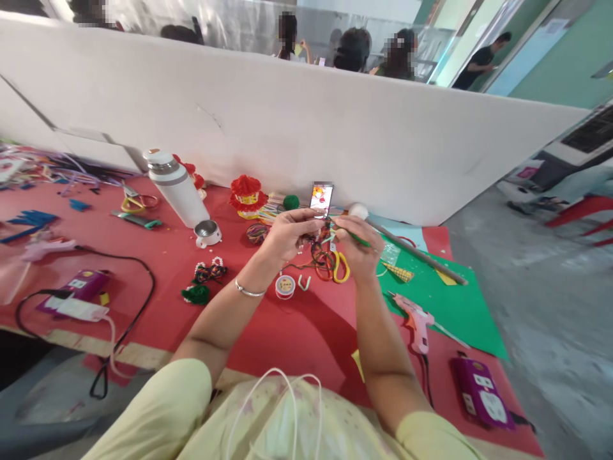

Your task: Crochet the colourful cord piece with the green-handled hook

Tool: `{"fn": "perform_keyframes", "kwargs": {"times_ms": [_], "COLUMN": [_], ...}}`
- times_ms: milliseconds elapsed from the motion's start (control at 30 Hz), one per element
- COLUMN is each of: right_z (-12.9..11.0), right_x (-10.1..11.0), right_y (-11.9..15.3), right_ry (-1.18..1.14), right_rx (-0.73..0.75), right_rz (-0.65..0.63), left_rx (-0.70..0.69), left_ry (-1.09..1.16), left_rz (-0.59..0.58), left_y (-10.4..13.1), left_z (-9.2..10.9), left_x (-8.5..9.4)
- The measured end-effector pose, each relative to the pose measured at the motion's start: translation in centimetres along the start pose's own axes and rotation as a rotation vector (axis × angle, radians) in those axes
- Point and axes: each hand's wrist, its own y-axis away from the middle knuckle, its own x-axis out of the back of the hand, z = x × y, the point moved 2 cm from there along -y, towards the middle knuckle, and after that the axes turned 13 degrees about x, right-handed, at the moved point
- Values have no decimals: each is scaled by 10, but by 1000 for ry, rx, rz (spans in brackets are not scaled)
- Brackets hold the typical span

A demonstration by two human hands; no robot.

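My left hand pinches a small piece of dark multicoloured yarn work, with strands hanging below onto the table. Close to its right, my right hand is closed around a green-handled crochet hook, whose tip points toward the yarn at my left fingers. The exact contact there is too small to tell. Under the hands lie yellow- and red-handled scissors. A round white spool and a bent white piece are nearer to me. Behind the hands a phone stands with a lit picture.
A white flask and its metal cup stand left, near a red crocheted piece. Pink glue gun, purple power box and a rod lie right. A white partition closes the back; people sit beyond it.
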Motion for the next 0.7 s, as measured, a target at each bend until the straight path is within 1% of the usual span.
{"fn": "perform_keyframes", "kwargs": {"times_ms": [33, 100, 200, 400, 600, 700], "right_z": [1, 2, -1, -5, -8, -11], "right_x": [5, 12, 18, 23, 30, 31], "right_y": [-3, -9, -15, -20, -22, -23], "right_ry": [-53, -108, -140, -174, -185, -189], "right_rx": [-51, -95, -79, -82, -107, -133], "right_rz": [-23, -70, -129, -214, -196, -194], "left_rx": [26, 58, 68, 98, 95, 100], "left_ry": [-35, -107, -186, -270, -395, -419], "left_rz": [-20, -42, -45, -91, -157, -182], "left_y": [2, 5, 7, 8, 8, 8], "left_z": [4, 11, 16, 22, 28, 28], "left_x": [3, 10, 14, 16, 16, 15]}}
